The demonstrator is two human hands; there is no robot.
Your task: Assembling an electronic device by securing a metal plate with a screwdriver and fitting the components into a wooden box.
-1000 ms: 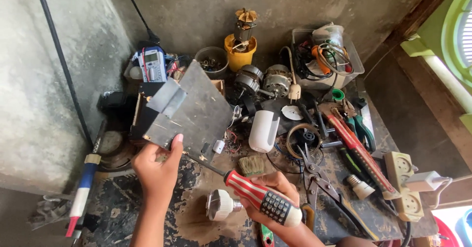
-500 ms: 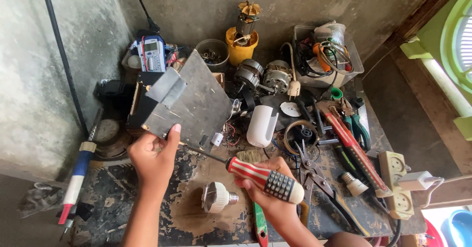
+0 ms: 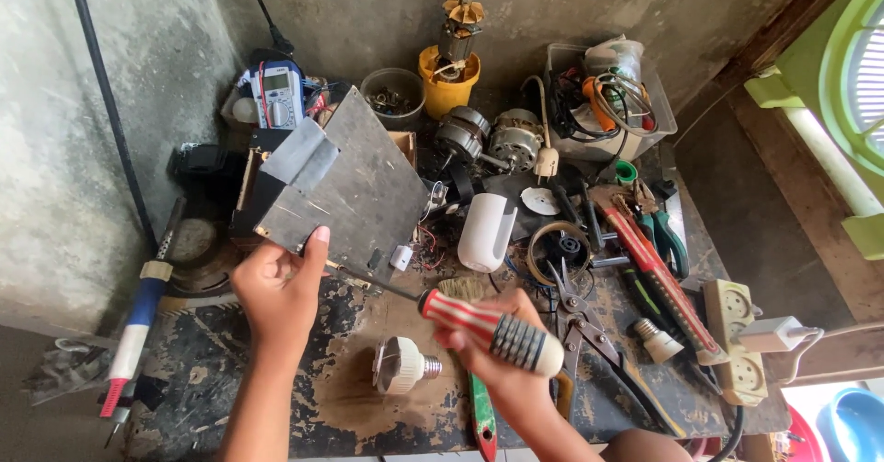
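My left hand (image 3: 276, 292) grips the lower edge of a grey metal plate (image 3: 354, 181) that stands tilted over the bench. My right hand (image 3: 497, 356) is closed on a screwdriver (image 3: 488, 326) with a red-and-white striped handle and a black ribbed end. Its thin shaft runs up and left, and the tip meets the plate's lower edge right beside my left thumb. A white lamp base with a screw cap (image 3: 405, 365) lies on the bench between my two arms.
A white cylinder (image 3: 486, 232), two small motors (image 3: 488, 140), a multimeter (image 3: 276, 89), a yellow cup (image 3: 448, 80), a bin of cables (image 3: 603, 94), pliers (image 3: 585, 329), a red pipe wrench (image 3: 654, 269) and a power strip (image 3: 741, 338) crowd the worn bench.
The view has shifted slightly. My right hand has moved the screwdriver up and right, and its tip now rests at the plate's lower edge. My left hand keeps its hold on the plate.
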